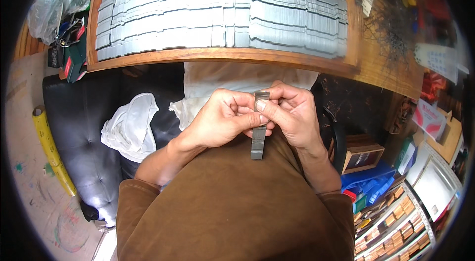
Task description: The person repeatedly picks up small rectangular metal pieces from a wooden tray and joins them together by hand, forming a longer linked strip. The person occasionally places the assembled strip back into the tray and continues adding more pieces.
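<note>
A narrow dark grey strip (257, 143) with lighter crosswise bands stands roughly upright in the picture, in front of my chest. My left hand (220, 118) pinches it from the left, thumb and fingers closed at its middle. From the other side my right hand (293, 115) grips its upper part, with the thumb lying across its face. The fingertips of both hands meet there and cover the middle of the strip. Beyond my hands, a wooden-framed tray (222, 55) holds rows of similar grey strips packed tightly side by side.
A white cloth (131, 125) lies on the black padded seat (81, 127) to my left, beside a yellow tube (52, 150). Small dark wire-like pieces (393, 33) are scattered on the wooden tabletop (388, 70) at right. Below are a wooden box (363, 153), blue plastic pieces (371, 180) and a compartmented rack (420, 209).
</note>
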Tool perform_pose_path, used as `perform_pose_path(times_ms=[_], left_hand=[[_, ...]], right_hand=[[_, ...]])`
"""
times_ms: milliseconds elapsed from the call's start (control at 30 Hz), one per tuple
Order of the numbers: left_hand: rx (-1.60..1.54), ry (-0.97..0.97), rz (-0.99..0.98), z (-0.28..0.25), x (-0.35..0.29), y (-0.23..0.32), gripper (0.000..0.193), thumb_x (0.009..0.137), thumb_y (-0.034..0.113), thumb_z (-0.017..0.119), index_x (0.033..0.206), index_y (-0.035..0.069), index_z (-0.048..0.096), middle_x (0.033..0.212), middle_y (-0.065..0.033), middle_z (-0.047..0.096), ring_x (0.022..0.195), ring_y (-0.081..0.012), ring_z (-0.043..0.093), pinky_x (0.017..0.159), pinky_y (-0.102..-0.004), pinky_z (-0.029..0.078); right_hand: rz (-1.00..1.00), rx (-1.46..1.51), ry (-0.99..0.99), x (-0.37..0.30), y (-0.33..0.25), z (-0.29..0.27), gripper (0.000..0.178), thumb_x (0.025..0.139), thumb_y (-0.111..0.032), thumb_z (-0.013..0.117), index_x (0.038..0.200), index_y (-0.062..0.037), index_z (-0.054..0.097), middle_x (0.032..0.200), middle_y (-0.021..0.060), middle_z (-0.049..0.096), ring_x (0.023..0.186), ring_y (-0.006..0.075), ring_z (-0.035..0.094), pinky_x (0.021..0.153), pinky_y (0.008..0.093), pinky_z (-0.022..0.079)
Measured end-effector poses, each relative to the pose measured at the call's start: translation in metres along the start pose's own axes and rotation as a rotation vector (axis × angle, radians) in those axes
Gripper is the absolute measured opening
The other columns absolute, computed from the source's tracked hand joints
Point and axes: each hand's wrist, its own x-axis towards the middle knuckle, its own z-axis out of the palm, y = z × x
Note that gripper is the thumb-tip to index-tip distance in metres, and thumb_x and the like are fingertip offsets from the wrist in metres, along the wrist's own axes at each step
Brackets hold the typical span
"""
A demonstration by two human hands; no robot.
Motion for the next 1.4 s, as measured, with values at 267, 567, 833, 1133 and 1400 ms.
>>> perform_pose_path(times_ms=[267, 567, 833, 1133, 1400], left_hand=[[0.032, -0.050, -0.003, -0.006, 0.000, -0.001, 0.017, 0.095, 0.007, 0.065, 0.109, -0.002, 0.069, 0.095, -0.0077, 0.073, 0.085, -0.0136, 0.071, 0.068, -0.0229, 0.056], [0.034, -0.024, -0.052, -0.005, 0.000, 0.003, 0.017, 0.095, 0.011, 0.066, 0.109, 0.000, 0.070, 0.093, -0.0071, 0.074, 0.083, -0.0134, 0.072, 0.063, -0.0216, 0.055], [0.032, -0.009, -0.054, -0.004, 0.000, 0.002, 0.019, 0.095, 0.012, 0.067, 0.110, 0.000, 0.070, 0.093, -0.0068, 0.074, 0.081, -0.0126, 0.072, 0.061, -0.0200, 0.054], [0.025, 0.012, -0.062, -0.010, 0.009, 0.007, 0.018, 0.095, 0.014, 0.067, 0.106, 0.001, 0.070, 0.092, -0.0069, 0.074, 0.080, -0.0127, 0.072, 0.060, -0.0200, 0.052], [0.075, 0.025, -0.012, -0.025, 0.026, 0.023, 0.017, 0.094, 0.012, 0.068, 0.104, -0.002, 0.069, 0.090, -0.0111, 0.074, 0.078, -0.0180, 0.073, 0.057, -0.0213, 0.054]], right_hand=[[-0.003, 0.000, 0.002, 0.001, 0.000, 0.001, 0.007, 0.092, -0.002, 0.068, 0.092, 0.0055, 0.067, 0.077, 0.0015, 0.054, 0.057, 0.0064, 0.056, 0.048, 0.0203, 0.045], [0.027, 0.007, -0.002, 0.003, 0.003, -0.003, 0.010, 0.092, -0.004, 0.069, 0.087, 0.0036, 0.065, 0.073, 0.0008, 0.055, 0.055, 0.0060, 0.056, 0.047, 0.0207, 0.045], [0.061, 0.048, -0.007, 0.005, 0.003, -0.003, 0.011, 0.092, -0.005, 0.069, 0.085, 0.0016, 0.064, 0.071, 0.0004, 0.057, 0.055, 0.0059, 0.056, 0.048, 0.0205, 0.045], [0.107, 0.095, -0.017, 0.015, 0.006, -0.006, 0.013, 0.094, -0.010, 0.068, 0.088, 0.0019, 0.067, 0.071, 0.0024, 0.062, 0.056, 0.0062, 0.056, 0.048, 0.0206, 0.046], [0.017, 0.083, 0.046, 0.039, 0.000, 0.003, 0.010, 0.092, -0.009, 0.068, 0.095, 0.0006, 0.071, 0.075, 0.0014, 0.066, 0.057, 0.0040, 0.053, 0.051, 0.0178, 0.041]])
